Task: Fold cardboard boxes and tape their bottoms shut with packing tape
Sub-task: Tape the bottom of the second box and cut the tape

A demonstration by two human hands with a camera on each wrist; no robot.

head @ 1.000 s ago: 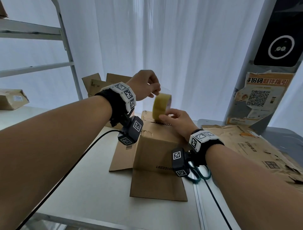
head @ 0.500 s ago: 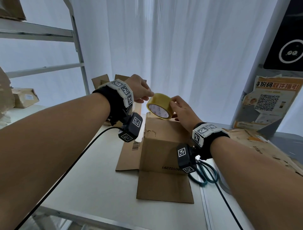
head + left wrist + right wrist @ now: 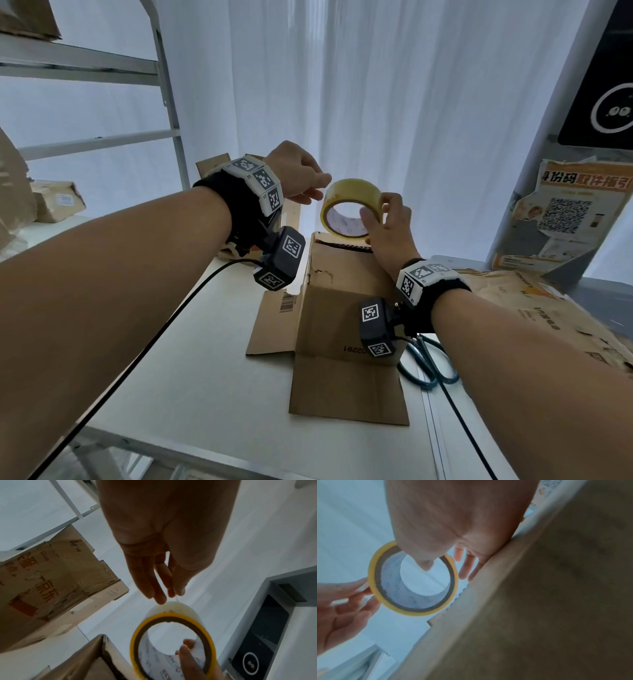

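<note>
A yellow roll of packing tape (image 3: 342, 192) hangs just above the far top edge of a brown cardboard box (image 3: 342, 308). The box stands upright on the white table (image 3: 188, 377) with flaps spread flat on it. My right hand (image 3: 376, 209) grips the roll, thumb inside the core and fingers on its outer face. My left hand (image 3: 320, 192) is at the roll's left, pinching the thin loose tape end between thumb and fingers. In the left wrist view the left hand (image 3: 171, 595) is above the roll (image 3: 135, 642). The right wrist view shows the roll (image 3: 373, 574) beside the box wall (image 3: 539, 601).
Teal-handled scissors (image 3: 428, 370) lie on the table right of the box, under my right wrist. Flattened cardboard (image 3: 548, 308) covers the right side. Another open box (image 3: 51, 581) stands behind at the left. A metal shelf frame (image 3: 168, 102) with parcels (image 3: 58, 202) is on the left.
The roll has lifted off the box top and turned so its opening faces me. My left hand came down from above the roll to its left side.
</note>
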